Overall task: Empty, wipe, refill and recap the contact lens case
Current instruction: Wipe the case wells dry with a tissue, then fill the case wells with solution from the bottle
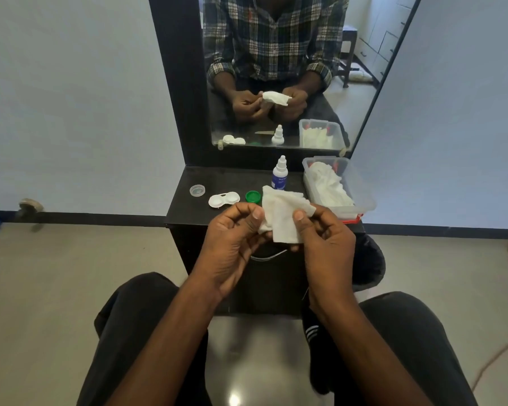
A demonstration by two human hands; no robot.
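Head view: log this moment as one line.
both hands: left hand and right hand hold tissue | lens case: uncapped on shelf | green cap: beside case | solution bottle: upright

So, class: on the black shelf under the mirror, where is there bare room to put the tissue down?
Bare patches: the shelf's left end around the clear cap, and the back strip between that cap and the dropper bottle. Crowded: the front middle, with lens case and green cap, and the right end filled by the tissue box.
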